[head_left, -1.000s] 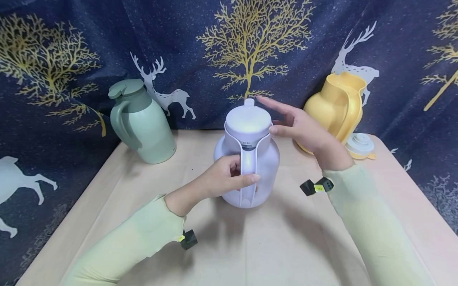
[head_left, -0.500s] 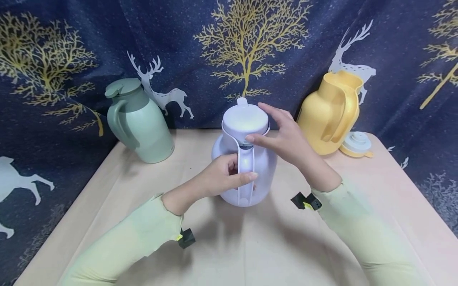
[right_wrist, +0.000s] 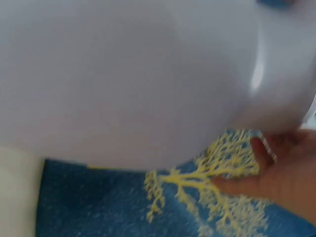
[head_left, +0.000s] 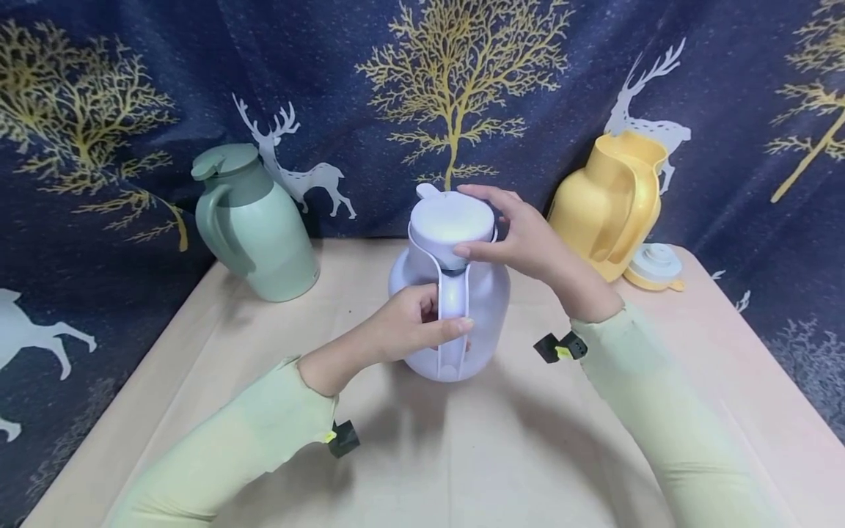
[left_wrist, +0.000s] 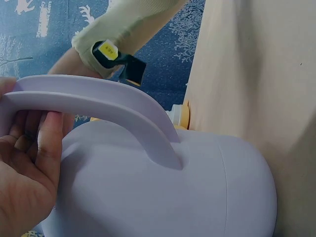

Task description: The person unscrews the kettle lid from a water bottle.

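Observation:
A lilac thermos jug [head_left: 485, 308] stands upright mid-table, its handle facing me. My left hand [head_left: 412, 323] grips that handle [head_left: 452, 297], the thumb across its front; the left wrist view shows fingers curled under the handle [left_wrist: 98, 98]. My right hand [head_left: 531, 242] pinches the jug's round lilac lid [head_left: 452, 216], thumb at the near side and fingers at the far right. The lid sits in the jug's mouth, and its small tab [head_left: 428, 191] points to the back left. In the blurred right wrist view, the jug [right_wrist: 123, 84] fills most of the picture beside my right hand [right_wrist: 281, 173].
At the back left stands a green jug [head_left: 271, 235] with its lid on. A yellow jug [head_left: 604, 213] without a lid is at the back right. Beside it a white and yellow lid [head_left: 655, 265] lies on the table [head_left: 502, 455]. A dark patterned cloth [head_left: 317, 59] hangs behind.
My right hand has come in from the right and taken hold of the lid. The lid has turned, its tab swinging leftward. My left hand keeps its grip on the handle.

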The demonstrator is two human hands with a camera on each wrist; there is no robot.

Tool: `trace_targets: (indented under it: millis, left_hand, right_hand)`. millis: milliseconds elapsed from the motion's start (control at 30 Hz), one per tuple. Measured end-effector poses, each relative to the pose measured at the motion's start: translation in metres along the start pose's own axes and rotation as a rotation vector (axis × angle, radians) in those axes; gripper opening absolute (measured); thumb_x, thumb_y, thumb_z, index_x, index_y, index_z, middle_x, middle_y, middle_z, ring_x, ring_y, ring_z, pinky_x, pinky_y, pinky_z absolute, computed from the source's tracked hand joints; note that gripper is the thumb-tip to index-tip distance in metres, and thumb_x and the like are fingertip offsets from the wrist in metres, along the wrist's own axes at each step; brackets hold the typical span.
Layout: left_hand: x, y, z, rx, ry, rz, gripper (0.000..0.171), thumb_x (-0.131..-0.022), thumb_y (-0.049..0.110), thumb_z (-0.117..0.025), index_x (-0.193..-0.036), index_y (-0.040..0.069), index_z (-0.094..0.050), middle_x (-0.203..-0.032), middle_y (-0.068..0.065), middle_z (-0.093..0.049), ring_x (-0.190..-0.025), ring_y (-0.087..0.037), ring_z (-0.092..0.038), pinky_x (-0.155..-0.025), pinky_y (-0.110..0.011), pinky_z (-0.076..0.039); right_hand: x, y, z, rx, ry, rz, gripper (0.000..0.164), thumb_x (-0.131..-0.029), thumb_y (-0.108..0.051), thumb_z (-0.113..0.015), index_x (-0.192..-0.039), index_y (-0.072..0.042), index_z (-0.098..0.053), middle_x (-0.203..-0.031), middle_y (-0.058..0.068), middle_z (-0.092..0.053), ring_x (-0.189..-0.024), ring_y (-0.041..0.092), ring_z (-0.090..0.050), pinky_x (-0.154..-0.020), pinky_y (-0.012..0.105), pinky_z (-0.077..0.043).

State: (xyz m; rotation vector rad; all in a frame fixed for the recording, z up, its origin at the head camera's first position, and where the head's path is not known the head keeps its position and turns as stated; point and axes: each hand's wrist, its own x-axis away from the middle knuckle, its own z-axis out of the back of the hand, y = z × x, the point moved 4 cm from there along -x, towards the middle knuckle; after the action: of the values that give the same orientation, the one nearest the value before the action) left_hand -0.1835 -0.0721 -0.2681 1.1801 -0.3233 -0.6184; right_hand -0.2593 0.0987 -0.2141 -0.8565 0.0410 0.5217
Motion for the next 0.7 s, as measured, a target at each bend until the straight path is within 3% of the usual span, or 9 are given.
trace_targets:
  millis: [100,200,333,567,700]
  left_hand:
    - [0.0,-0.001,0.0,-0.001,0.001,-0.004,0.036,-0.094,0.025,-0.065,-0.112,-0.006,-0.063,-0.098,-0.024,-0.076,-0.075,-0.003,-0.064,-0.07,-0.027,-0.055]
    - [0.0,-0.003,0.0,0.006,-0.004,-0.006,0.042,-0.094,0.031,-0.067,-0.112,-0.006,-0.063,-0.098,-0.024,-0.076,-0.076,-0.003,-0.064,-0.07,-0.027,-0.056]
    - [0.0,-0.004,0.001,0.008,-0.005,-0.005,0.05,-0.093,0.039,-0.069,-0.113,-0.006,-0.062,-0.099,-0.024,-0.076,-0.076,-0.002,-0.064,-0.071,-0.027,-0.056]
    - [-0.001,-0.003,0.001,0.006,-0.005,-0.012,0.041,-0.094,0.031,-0.068,-0.111,-0.006,-0.063,-0.097,-0.024,-0.076,-0.074,-0.003,-0.063,-0.069,-0.026,-0.054]
    - [-0.001,-0.002,0.001,0.007,-0.005,-0.021,0.036,-0.094,0.026,-0.067,-0.11,-0.006,-0.063,-0.096,-0.024,-0.076,-0.073,-0.004,-0.062,-0.069,-0.025,-0.053]
  right_hand:
    - [-0.007,0.008,0.002,-0.124,-0.1,0.017,0.078,-0.086,-0.019,-0.082,-0.154,-0.018,-0.046,-0.155,0.009,-0.051,-0.132,0.027,-0.049,-0.113,0.049,-0.043]
    - [-0.013,0.013,0.004,-0.221,-0.193,0.058,0.081,-0.086,-0.021,-0.084,-0.156,-0.015,-0.043,-0.152,0.01,-0.052,-0.122,0.019,-0.056,-0.104,0.034,-0.047]
    - [-0.018,0.013,0.007,-0.242,-0.273,0.149,0.084,-0.087,-0.022,-0.083,-0.157,-0.007,-0.038,-0.151,0.017,-0.051,-0.114,0.007,-0.059,-0.097,0.021,-0.049]
    - [-0.022,0.014,0.01,-0.279,-0.373,0.148,0.085,-0.09,-0.017,-0.079,-0.16,-0.007,-0.031,-0.157,0.018,-0.046,-0.119,0.004,-0.058,-0.102,0.02,-0.048]
    - [-0.024,0.015,0.011,-0.268,-0.409,0.143,0.09,-0.091,-0.02,-0.078,-0.163,-0.008,-0.024,-0.165,0.014,-0.037,-0.133,0.009,-0.053,-0.11,0.02,-0.044]
